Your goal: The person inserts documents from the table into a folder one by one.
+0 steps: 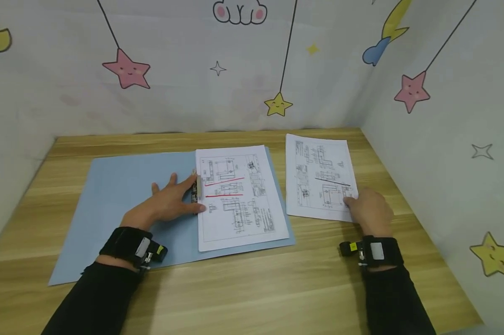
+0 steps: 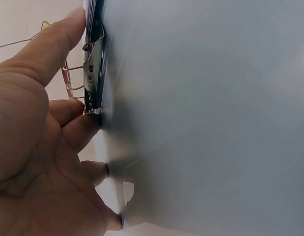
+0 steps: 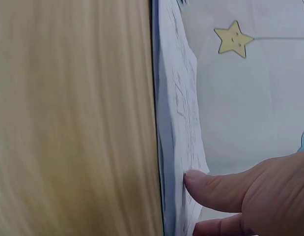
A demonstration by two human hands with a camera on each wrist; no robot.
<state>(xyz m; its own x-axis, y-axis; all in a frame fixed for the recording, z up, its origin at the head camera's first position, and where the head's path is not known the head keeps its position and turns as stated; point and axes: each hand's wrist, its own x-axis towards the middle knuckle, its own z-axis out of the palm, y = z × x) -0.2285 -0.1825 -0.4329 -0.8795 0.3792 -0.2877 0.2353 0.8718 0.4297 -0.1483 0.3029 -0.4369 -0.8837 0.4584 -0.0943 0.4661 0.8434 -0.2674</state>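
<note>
A blue clip folder [image 1: 130, 181] lies spread out on the wooden table, with a stack of printed drawing sheets [image 1: 262, 211] on its right part, marked with two red lines. At that stack's left edge is the folder's metal clip [image 2: 93, 73]. My left hand [image 1: 168, 201] rests there with fingers spread, thumb and index fingertip against the edge by the clip. To the right lies a second stack of drawing sheets [image 1: 306, 179], crossed by one dark line. With the thumb on top, my right hand [image 1: 372, 211] pinches its lower right corner; the other fingers are mostly hidden.
The wooden table [image 1: 256, 293] meets a white wall covering [image 1: 172, 109] at the back, with walls at both sides too. Printed stars and clouds decorate it. A strip of bare wood separates the folder from the second stack. Both wrists wear black camera bands.
</note>
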